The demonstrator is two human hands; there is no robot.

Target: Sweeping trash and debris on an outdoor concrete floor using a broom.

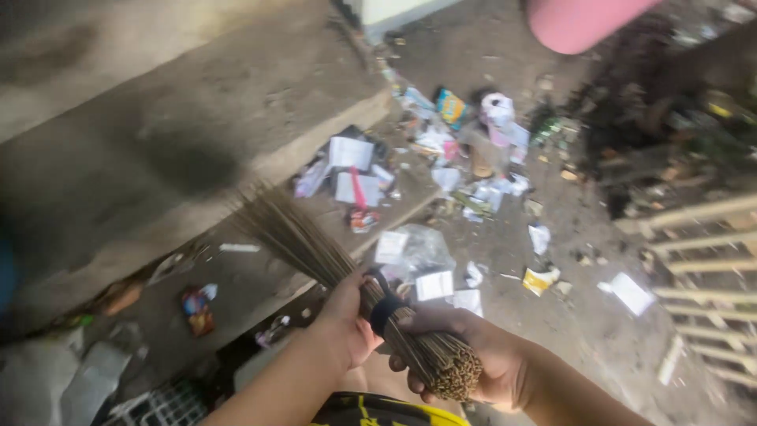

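— Where is the broom (347, 276) from you?

— In front of me, in both hands: my left hand (347, 319) sits up the bundle from the band (384, 304), my right hand (473, 359) below it at the cut end.

— And around the broom?

— Its tips rest on the concrete step (197, 150), up and left. The litter pile (441, 150) lies beyond the broom to the right, on the ground (583, 315). The slatted frame (702, 276) lies far right of it.

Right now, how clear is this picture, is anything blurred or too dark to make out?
Head view: soft motion blur all over, so the litter on the ground is smeared; the concrete ledge upper left lies in shadow; daylight is flat, no glare; the stick broom and both hands, left hand and right hand, are clearest.
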